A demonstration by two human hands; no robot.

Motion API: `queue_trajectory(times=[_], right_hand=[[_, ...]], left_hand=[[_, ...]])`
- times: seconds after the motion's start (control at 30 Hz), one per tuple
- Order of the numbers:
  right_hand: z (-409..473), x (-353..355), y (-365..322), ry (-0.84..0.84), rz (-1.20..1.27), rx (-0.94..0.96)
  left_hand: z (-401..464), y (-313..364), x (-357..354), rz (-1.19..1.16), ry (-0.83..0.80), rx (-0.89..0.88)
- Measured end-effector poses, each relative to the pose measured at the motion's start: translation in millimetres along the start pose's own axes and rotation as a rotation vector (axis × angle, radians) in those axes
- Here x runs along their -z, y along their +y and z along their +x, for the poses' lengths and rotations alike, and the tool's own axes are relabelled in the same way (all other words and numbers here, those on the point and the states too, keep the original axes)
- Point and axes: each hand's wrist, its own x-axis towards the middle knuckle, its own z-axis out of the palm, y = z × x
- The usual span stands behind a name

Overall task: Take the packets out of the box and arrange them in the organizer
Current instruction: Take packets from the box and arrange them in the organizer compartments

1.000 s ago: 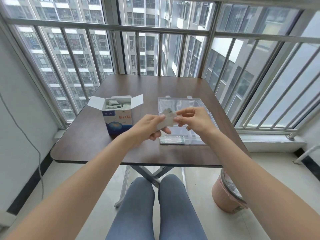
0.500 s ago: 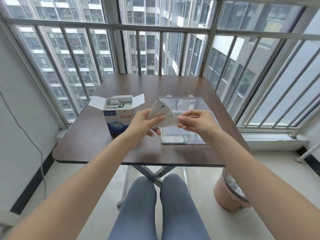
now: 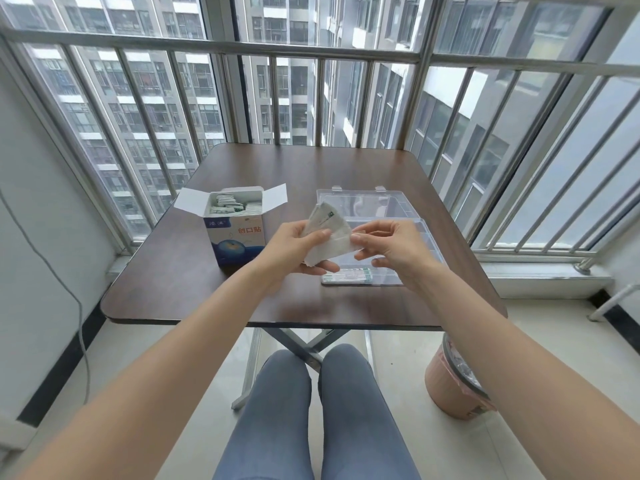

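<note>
Currently the left hand (image 3: pixel 294 249) grips a fanned stack of packets (image 3: pixel 325 233) above the near centre of the table (image 3: pixel 166 278), thumb pressed on the stack's upper face and fingers curled beneath it. The right hand (image 3: pixel 391 245) pinches the right edge of one packet in the fan between thumb and forefinger; its remaining fingers are loosely curled below. How many packets the fan holds cannot be told, since the sheets overlap and the left palm hides their lower ends.

The box (image 3: pixel 235 230) stands upright on the left part of the table, just left of the left hand, with both top flaps folded outward. More packets lie inside it; only their upper edges show, jumbled. The printed front of the box faces the camera, its lower right corner covered by the left wrist.

The organizer (image 3: pixel 367 204), a clear plastic case with its lid swung open toward the far side, lies to the right of the box. Both hands and the fan cover most of its tray, and its dividers are hard to make out through the transparent plastic. One group of packets (image 3: pixel 346 276) lies flat in the nearest compartment, at the tray's near left corner.

A pink bin (image 3: pixel 453 389) stands on the floor, below the table's near right corner
</note>
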Motion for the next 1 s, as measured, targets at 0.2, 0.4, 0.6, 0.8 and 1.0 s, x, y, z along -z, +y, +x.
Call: queue_trajectory(times=[0.2, 0.4, 0.6, 0.8, 1.0], right_hand=[[0.3, -5.3, 0.7, -0.029, 0.084, -0.022], [2.7, 3.9, -0.5, -0.018, 0.184, -0.015], [9.2, 5.6, 5.3, -0.053, 0.393, -0.072], [11.5, 6.6, 2.2, -0.034, 0.254, -0.123], [15.5, 7.4, 6.5, 0.068, 0.004, -0.068]], left_hand=[[1.2, -1.2, -2.4, 0.037, -0.011, -0.020], [5.8, -4.2, 2.5, 0.007, 0.060, -0.028], [11.5, -2.9, -2.6, 0.025, 0.012, -0.057], [15.8, -3.1, -7.1, 0.088, 0.020, -0.074], [19.2, -11.4, -3.7, 0.080, 0.158, -0.074]])
